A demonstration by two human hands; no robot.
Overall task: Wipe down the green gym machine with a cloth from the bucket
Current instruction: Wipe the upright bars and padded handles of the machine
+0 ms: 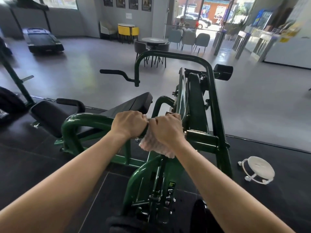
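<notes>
1. Black pad (48,118): lies to the left of and just behind the green crossbar (87,120). Nothing touches it.
2. Green crossbar: the curved horizontal tube of the green gym machine (213,101), closest to the viewer. Both hands meet on it, so this is probably the section being wiped.
3. Left hand (129,124): on top of the crossbar with its fingers curled fully round the bare tube. It looks like a bracing hold that steadies the body against the rubbing.
4. Cloth (154,146): pale and crumpled. It is wrapped over the crossbar just right of the left hand, and its loose end hangs below the tube. Draped this way, it meets the tube's curved surface.
5. Right hand (166,130): on the crossbar, knuckle to knuckle with the left hand. Its fingers are closed tightly over the cloth and press it onto the tube.
6. White round object (258,169): on the floor well right of and below the crossbar, inside a white ring. It may be the bucket, but this cannot be told.
</notes>
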